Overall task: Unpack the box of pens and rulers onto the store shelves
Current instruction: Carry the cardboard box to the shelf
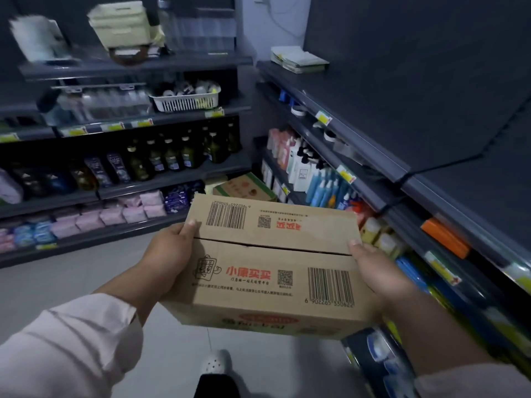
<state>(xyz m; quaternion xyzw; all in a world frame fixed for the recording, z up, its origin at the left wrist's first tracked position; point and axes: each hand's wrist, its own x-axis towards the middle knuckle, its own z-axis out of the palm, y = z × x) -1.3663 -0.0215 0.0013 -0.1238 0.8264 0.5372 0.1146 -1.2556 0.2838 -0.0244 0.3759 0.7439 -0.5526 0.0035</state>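
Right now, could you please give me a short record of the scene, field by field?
item: cardboard box, flaps closed, held above the floor
left hand: left hand grips the box's left side, thumb on top
right hand: right hand grips the right side, thumb on top
ahead: dark bottles; white basket a shelf higher
right: grey shelf bearing a paper stack
progress: box unopened, nothing unpacked
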